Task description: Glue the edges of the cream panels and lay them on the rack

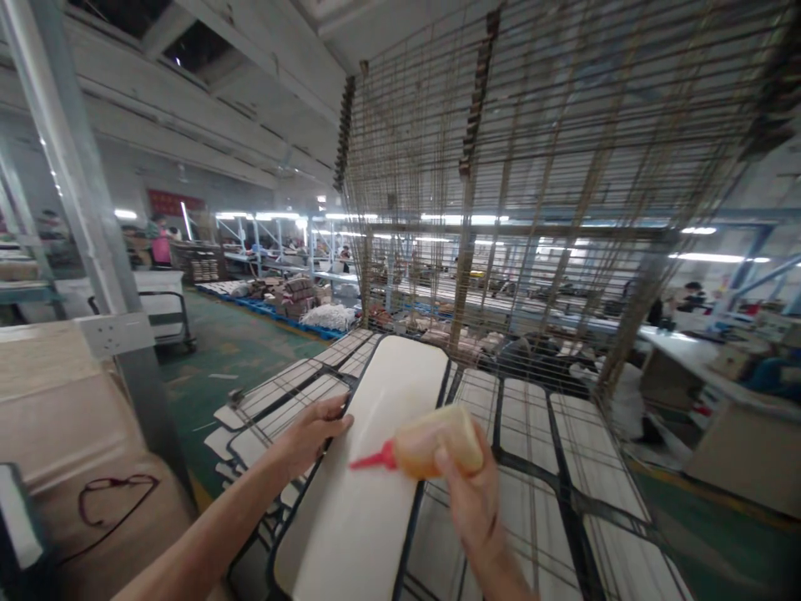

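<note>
My right hand is wrapped round a squeeze bottle with a red pointed nozzle and amber liquid inside. The bottle is tipped on its side, its nozzle pointing left over a long white panel with rounded corners and a dark edge. Whether the tip touches the panel I cannot tell. At the panel's left edge, my left hand grips it, thumb on the top face and fingers at the rim. Beneath lie several similar white panels on wire racks.
Behind the panels a tall wire rack leans upward. A metal post with a socket box stands at left, beside a cloth-covered surface bearing eyeglasses. Work tables are on the right.
</note>
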### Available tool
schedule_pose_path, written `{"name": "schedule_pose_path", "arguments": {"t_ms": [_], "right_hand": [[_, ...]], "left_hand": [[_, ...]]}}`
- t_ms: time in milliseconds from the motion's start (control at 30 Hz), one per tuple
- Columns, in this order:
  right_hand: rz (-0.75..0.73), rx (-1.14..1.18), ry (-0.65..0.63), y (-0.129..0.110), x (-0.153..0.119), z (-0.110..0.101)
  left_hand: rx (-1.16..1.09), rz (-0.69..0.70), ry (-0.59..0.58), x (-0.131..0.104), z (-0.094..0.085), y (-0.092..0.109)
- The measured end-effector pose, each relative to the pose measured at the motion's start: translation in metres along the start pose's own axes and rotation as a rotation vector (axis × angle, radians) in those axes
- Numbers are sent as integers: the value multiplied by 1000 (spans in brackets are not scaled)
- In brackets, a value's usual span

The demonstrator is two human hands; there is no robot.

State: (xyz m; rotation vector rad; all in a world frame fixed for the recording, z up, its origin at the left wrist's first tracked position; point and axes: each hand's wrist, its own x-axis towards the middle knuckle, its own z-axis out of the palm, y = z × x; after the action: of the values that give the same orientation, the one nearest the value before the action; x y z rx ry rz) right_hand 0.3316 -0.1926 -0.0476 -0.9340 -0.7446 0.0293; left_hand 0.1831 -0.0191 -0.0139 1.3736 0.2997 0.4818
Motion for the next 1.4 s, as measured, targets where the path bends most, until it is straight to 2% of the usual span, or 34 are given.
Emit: {"name": "schedule_pose_path", "arguments": {"t_ms": [67, 100, 133, 200, 300, 367, 500, 567, 633, 733, 800, 867, 900, 967, 1067, 1100, 1200, 1267, 1300, 1400], "right_hand": [[21, -23, -94, -2, -18, -7], [19, -27, -75, -3, -17, -11], [10, -25, -27, -3, -9, -16], [-34, -4, 150, -1, 18, -25], [-40, -1, 197, 7, 47, -35], [-6, -11, 161, 12, 38, -39], [160, 42, 15, 14, 0, -42], [164, 102, 94, 9, 4, -44], [122, 142, 219, 5, 22, -48], [142, 149, 236, 5, 34, -52], [211, 144, 163, 8, 20, -54], [313, 172, 80, 9, -1, -56], [376, 217, 78, 9, -8, -59], [423, 323, 212, 2, -9, -68], [376, 430, 478, -19, 12, -86], [390, 445, 550, -27, 21, -91], [559, 427, 783, -43, 36, -101], [531, 384, 826, -42, 37, -107], [482, 357, 801, -37, 38, -111], [320, 233, 714, -16, 41, -130]], "left_hand": [[11, 12, 22, 2, 2, -1], [16, 17, 25, 1, 3, -2], [20, 18, 25, 0, 5, -3], [26, 5, 21, -2, 11, -5], [3, -27, 56, -3, 20, -6], [-23, -45, 109, -1, 22, -8], [-29, -59, 223, 2, 15, -15], [-30, -75, 230, -1, 14, -20], [-41, -104, 204, -7, 15, -24], [-71, -160, 233, -14, 18, -34], [-86, -205, 290, -15, 11, -43], [-78, -238, 338, -11, -3, -55], [-64, -246, 361, -8, -13, -61], [-17, -260, 411, 0, -35, -73], [48, -291, 431, 14, -60, -86], [59, -300, 412, 20, -65, -90], [96, -299, 316, 42, -71, -101], [140, -264, 282, 59, -71, -109], [169, -238, 287, 67, -72, -114], [290, -164, 396, 86, -74, -128]]}}
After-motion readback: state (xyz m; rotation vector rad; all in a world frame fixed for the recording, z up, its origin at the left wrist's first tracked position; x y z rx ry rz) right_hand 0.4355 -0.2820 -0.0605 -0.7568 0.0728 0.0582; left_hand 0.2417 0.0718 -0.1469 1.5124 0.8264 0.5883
